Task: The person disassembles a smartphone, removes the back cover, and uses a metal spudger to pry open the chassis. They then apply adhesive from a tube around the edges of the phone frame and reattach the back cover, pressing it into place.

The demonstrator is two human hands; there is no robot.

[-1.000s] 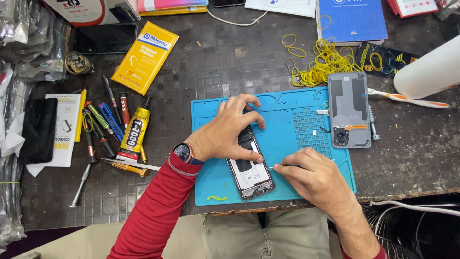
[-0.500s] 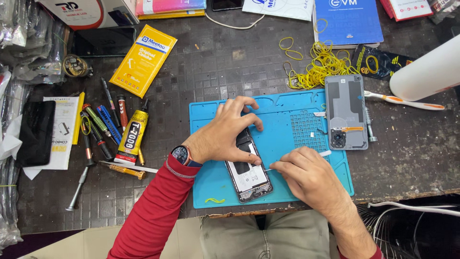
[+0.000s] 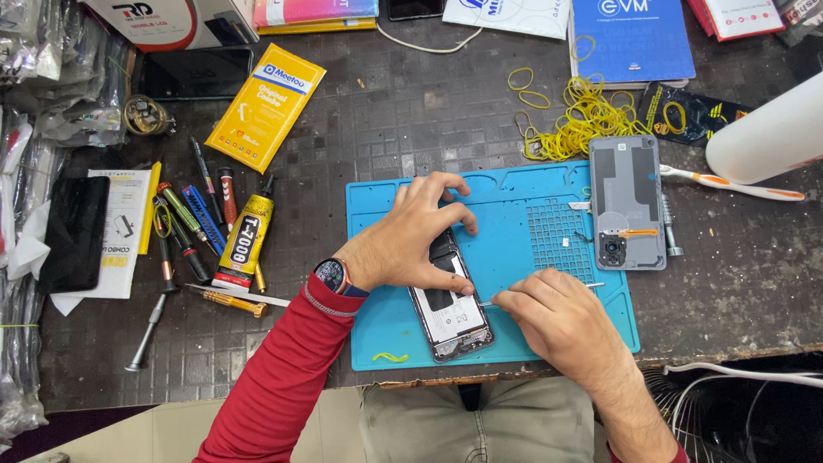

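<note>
An opened phone [image 3: 452,315] lies face down on the blue work mat [image 3: 549,231], its insides showing. My left hand [image 3: 410,240] presses down on the phone's upper half, with a watch on the wrist and a red sleeve behind. My right hand [image 3: 557,321] pinches thin metal tweezers [image 3: 591,285], whose tip touches the phone's right edge. The grey back cover [image 3: 627,202] of a phone rests on the mat's right side, with its camera cutout near the bottom.
Left of the mat lie a glue tube [image 3: 243,243], several screwdrivers [image 3: 190,225] and a yellow packet [image 3: 266,105]. Yellow rubber bands [image 3: 576,115] are heaped behind the mat. A toothbrush [image 3: 730,183] and a white roll [image 3: 768,130] sit at right. A dark phone [image 3: 75,231] lies far left.
Both hands have stayed on the phone, and the view has only shifted slightly. My right hand's tweezers have stayed at the phone's right edge.
</note>
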